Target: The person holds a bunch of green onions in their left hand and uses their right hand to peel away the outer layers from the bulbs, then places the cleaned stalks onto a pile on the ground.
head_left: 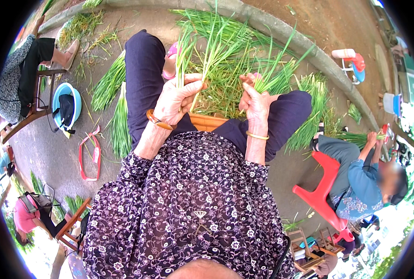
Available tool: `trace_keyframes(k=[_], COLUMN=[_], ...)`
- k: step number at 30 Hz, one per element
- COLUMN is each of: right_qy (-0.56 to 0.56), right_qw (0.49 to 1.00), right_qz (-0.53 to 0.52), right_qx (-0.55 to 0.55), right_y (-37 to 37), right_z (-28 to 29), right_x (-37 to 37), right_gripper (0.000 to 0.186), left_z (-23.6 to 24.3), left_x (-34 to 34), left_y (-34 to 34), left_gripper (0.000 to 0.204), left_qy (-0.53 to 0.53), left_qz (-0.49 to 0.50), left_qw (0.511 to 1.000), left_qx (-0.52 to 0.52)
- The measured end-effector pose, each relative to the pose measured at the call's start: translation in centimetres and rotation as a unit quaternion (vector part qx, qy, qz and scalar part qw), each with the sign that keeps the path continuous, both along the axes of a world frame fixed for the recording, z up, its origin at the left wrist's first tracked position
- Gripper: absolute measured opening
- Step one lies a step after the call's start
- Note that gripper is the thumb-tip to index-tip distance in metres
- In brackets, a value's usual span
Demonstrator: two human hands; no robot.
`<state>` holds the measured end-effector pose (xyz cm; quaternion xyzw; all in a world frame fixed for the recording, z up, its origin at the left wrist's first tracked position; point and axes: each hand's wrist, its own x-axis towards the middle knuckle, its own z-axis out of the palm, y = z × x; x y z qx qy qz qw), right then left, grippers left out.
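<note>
My left hand (178,97), with a bangle at the wrist, is closed on a small bunch of long green stalks (184,56) that point upward. My right hand (255,101), also wearing a thin bangle, pinches more green stalks (273,76) at their lower ends. Between my knees, below both hands, lies a loose heap of green and yellowed leaves (223,88), with an orange-brown basket or seat edge (207,122) under it. Longer green leaves (216,25) are spread beyond, toward the curb.
Bundles of stalks (108,83) lie at my left, beside a blue basin (66,104) and red strap (89,179). A person (356,186) on a red plastic stool (316,193) holds stalks at my right. Other seated people (18,88) are at left. A curb (323,60) curves across.
</note>
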<state>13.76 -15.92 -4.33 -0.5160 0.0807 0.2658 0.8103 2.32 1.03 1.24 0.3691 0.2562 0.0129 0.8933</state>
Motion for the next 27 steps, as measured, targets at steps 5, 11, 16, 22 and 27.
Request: trace_keyframes(k=[5, 11, 16, 22, 27], right_qy=[0.136, 0.152, 0.160, 0.100, 0.053], right_qw=[0.982, 0.973, 0.959, 0.968, 0.983], right_qz=[0.045, 0.088, 0.148, 0.198, 0.150], right_qx=[0.121, 0.150, 0.179, 0.115, 0.091], right_y=[-0.3, 0.8, 2.1, 3.4, 3.1], right_z=[-1.2, -0.1, 1.8, 4.8, 5.4], right_x=[-0.1, -1.1, -2.0, -2.0, -1.4], right_gripper=[0.015, 0.017, 0.026, 0.024, 0.016], left_z=[0.1, 0.4, 0.2, 0.3, 0.3], left_x=[0.1, 0.1, 0.1, 0.1, 0.2], left_y=[-0.2, -0.4, -0.8, -1.6, -1.6], left_gripper=[0.015, 0.017, 0.020, 0.018, 0.016], left_qy=[0.008, -0.002, -0.002, 0.002, 0.023], left_qz=[0.009, 0.004, -0.002, -0.041, -0.060], left_qw=[1.000, 1.000, 1.000, 0.999, 0.998], left_qx=[-0.004, -0.008, -0.005, -0.007, -0.019])
